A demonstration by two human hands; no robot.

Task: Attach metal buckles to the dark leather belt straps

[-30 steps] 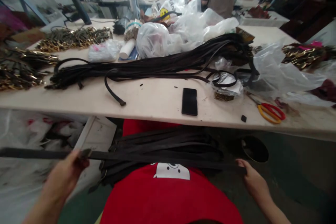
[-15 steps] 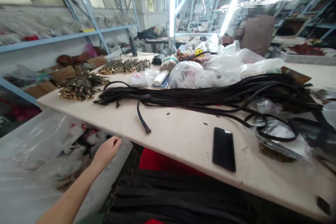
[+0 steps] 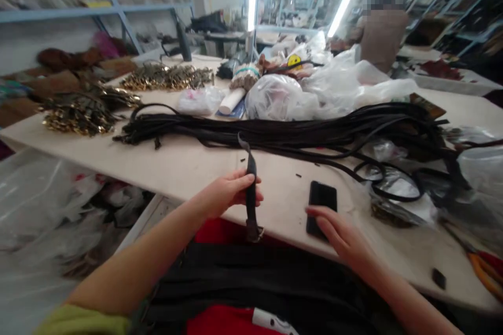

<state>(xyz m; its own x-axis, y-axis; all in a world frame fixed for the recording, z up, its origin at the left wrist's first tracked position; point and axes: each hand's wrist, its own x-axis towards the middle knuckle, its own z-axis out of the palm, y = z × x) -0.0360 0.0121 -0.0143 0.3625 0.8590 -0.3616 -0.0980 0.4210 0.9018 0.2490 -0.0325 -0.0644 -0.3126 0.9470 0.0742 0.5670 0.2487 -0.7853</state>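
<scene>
My left hand [image 3: 239, 188] is closed on a black strap [image 3: 250, 193] above the table's front edge, thumb on the near face. The strap's upper end reaches up toward a long bundle of black straps [image 3: 275, 133]. From its lower end hangs a small metal piece like a ring or buckle [image 3: 257, 234]. My right hand [image 3: 334, 227] has its fingers stretched out, over the lower right part of a black phone [image 3: 323, 196]. Whether it touches the phone, I cannot tell. More black straps or strips [image 3: 251, 272] lie across my lap.
Piles of gold-coloured metal hardware [image 3: 78, 112] lie at the left of the table [image 3: 165, 167]. Clear plastic bags [image 3: 275, 97] stand behind the straps. At the right are orange-handled scissors [image 3: 485, 272] and a small black piece [image 3: 439, 278]. A person [image 3: 383, 36] is in the background.
My left hand has moved right from beside the table edge, and now holds a strap. My right hand has come into view by the phone. The camera view has shifted.
</scene>
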